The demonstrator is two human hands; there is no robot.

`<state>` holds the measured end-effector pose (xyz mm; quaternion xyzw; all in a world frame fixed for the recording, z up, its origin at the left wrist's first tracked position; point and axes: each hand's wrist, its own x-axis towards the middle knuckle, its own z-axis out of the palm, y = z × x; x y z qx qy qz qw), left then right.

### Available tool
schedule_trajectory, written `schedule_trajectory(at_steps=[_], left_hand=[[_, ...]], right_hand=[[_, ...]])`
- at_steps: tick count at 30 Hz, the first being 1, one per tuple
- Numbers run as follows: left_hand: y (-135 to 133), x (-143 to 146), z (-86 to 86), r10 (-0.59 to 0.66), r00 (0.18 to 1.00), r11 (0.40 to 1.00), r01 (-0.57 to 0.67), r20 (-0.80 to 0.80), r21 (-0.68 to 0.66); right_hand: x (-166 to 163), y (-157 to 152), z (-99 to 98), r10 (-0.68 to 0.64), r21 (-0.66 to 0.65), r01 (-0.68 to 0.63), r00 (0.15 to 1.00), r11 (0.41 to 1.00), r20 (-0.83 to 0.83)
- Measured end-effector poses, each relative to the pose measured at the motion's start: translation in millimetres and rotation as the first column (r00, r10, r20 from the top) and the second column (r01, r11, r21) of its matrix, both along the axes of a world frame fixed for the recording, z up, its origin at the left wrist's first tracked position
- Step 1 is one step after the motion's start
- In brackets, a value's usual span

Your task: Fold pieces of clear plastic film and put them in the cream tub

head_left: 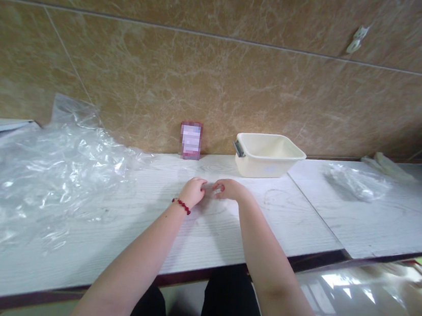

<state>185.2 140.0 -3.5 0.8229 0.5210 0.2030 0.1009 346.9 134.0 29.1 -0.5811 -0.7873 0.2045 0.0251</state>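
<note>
White tabletop (207, 250): left hand (192, 192) curled, grip unclear; right hand (229, 189) half-open, curved, near cream bin (265, 168).

No text is reading clearly anywhere.
Left of the cream bin (265, 168), a red-edged card (190, 140) is standing by the wall (147, 78), its pale panel showing only coarse blurred blocks, so any wording is escaping reading. On the bin's front, a faint mark is appearing too weakly for deciphering.

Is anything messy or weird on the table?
Yes, the big clear plastic on the left. It's crumpled and sprawls over the table, so it looks messy next to the neat, upright tub.
</note>
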Motion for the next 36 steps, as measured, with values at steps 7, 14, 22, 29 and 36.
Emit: schedule_trajectory(at_steps=[7, 14, 22, 29, 36], left_hand=[[1, -2, -1.3, 0.009, 1.000, 1.000, -0.009, -0.015, -0.001], [2, -3, -2.9, 0.021, 0.999, 1.000, -0.021, -0.029, 0.000], [-3, -8, 1.0, 0.074, 0.993, 0.997, -0.072, -0.089, 0.027], [-17, -10, 8.4, -0.017, 0.971, 0.997, 0.033, -0.237, 0.063], [-26, -11, 2.2, -0.125, 0.919, 0.983, 0.064, -0.374, -0.171]], right_hand=[[0, -1, 2.0, 0.003, -0.006, -0.003, 1.000, 1.000, 0.011], [2, -3, 3.4, -0.006, -0.017, 0.006, 1.000, 1.000, 0.006], [4, -5, 6.2, -0.001, -0.037, 0.001, 1.000, 0.999, -0.001], [5, -4, 4.0, -0.044, -0.053, 0.045, 0.999, 0.998, 0.011], [4, -5, 4.3, -0.042, -0.041, 0.043, 0.999, 0.998, 0.030]])
